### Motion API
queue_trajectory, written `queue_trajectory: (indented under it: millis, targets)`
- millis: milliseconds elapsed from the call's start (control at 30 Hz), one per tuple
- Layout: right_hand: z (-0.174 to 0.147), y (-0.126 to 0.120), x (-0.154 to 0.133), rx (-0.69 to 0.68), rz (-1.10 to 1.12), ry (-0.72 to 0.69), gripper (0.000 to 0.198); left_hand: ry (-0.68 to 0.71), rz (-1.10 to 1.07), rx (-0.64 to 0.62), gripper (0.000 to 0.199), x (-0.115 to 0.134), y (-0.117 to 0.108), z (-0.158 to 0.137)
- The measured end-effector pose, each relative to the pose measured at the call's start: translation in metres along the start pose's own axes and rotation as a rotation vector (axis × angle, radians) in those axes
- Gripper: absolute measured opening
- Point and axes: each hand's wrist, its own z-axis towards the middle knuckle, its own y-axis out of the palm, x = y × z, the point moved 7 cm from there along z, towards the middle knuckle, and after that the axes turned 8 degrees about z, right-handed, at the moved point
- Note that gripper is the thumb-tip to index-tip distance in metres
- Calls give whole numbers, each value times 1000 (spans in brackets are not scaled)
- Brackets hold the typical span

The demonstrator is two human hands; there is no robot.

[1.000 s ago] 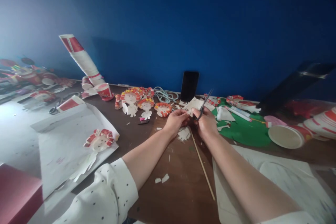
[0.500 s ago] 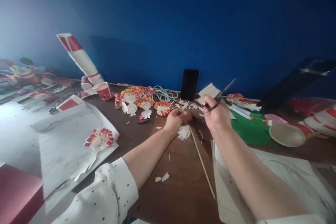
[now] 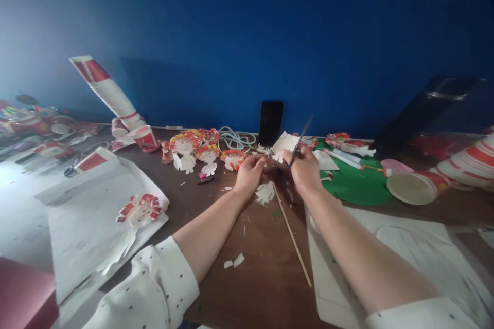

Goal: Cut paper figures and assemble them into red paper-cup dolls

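My right hand (image 3: 306, 168) is closed around a pair of dark scissors (image 3: 298, 146), whose blades point up and away. A pale piece of paper (image 3: 284, 145) shows just beyond its fingers; whether that hand grips the paper too is unclear. To the left, my left hand (image 3: 249, 172) has its thumb and fingers pinched together, and what they hold, if anything, is too small to make out. Below the hands lie a white paper cutout figure (image 3: 265, 193), a thin wooden stick (image 3: 293, 236) and a dark pen-like thing (image 3: 285, 185).
Paper figures with red-orange fringed heads (image 3: 185, 146) stand left of the hands. A phone (image 3: 270, 122) leans on the blue wall beside a coiled cord (image 3: 236, 139). Stacked paper cups (image 3: 412, 187) and a green sheet (image 3: 355, 180) lie right; white sheets (image 3: 88, 221) lie left.
My right hand has come left toward my left hand, and the scissors have swung more upright. The pale paper has shifted left with it. The whole view has turned slightly.
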Motion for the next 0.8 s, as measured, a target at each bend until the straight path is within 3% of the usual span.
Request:
queue_trajectory:
  millis: [167, 400, 600, 800]
  targets:
    - [-6, 5, 1, -75, -43, 6, 34, -52, -43, -87, 33, 0, 9, -2]
    - [-6, 4, 22, -60, 39, 121, 38, -129, -173, -39, 25, -9, 6, 3]
    - [-9, 10, 20, -114, -35, 88, 46, -171, -298, -11, 24, -11, 7, 2]
    - [-10, 11, 18, -121, -45, 75, 43, -188, -271, -29, 24, -11, 9, 1]
